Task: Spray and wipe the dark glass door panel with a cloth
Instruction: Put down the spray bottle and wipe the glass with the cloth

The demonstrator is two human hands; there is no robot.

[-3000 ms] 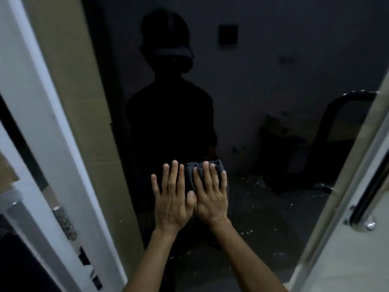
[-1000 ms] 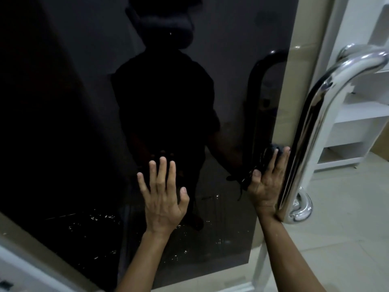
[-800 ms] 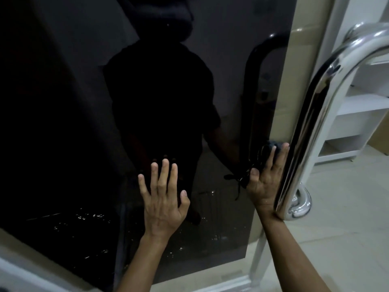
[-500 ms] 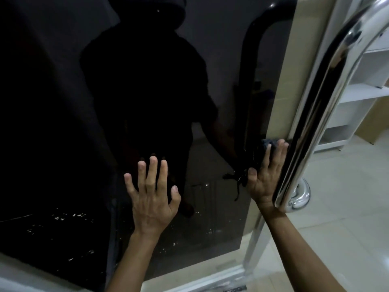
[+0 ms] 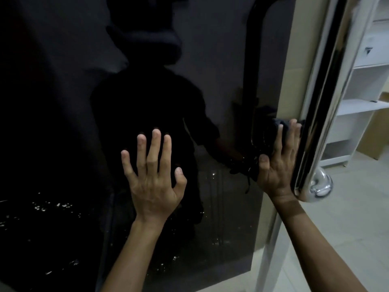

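Note:
The dark glass door panel (image 5: pixel 73 102) fills most of the view and mirrors a dark figure. My left hand (image 5: pixel 152 178) lies flat on the glass near the middle, fingers spread and straight. My right hand (image 5: pixel 280 163) presses a dark cloth (image 5: pixel 279 124) against the glass at the panel's right edge, fingers straight, just behind the chrome handle. Only the cloth's top edge shows above my fingertips. Droplets and wet streaks glint on the lower glass (image 5: pixel 212 180).
A chrome pull handle (image 5: pixel 320 98) runs down the door's right side to a round base (image 5: pixel 321 185), close against my right hand. White shelving (image 5: pixel 362 106) and a pale tiled floor (image 5: pixel 347 239) lie to the right.
Three seconds ago both hands were together on the cloth mid-panel. Since then the right hand carried the cloth to the right edge by the handle; in the last second it edged slightly upward.

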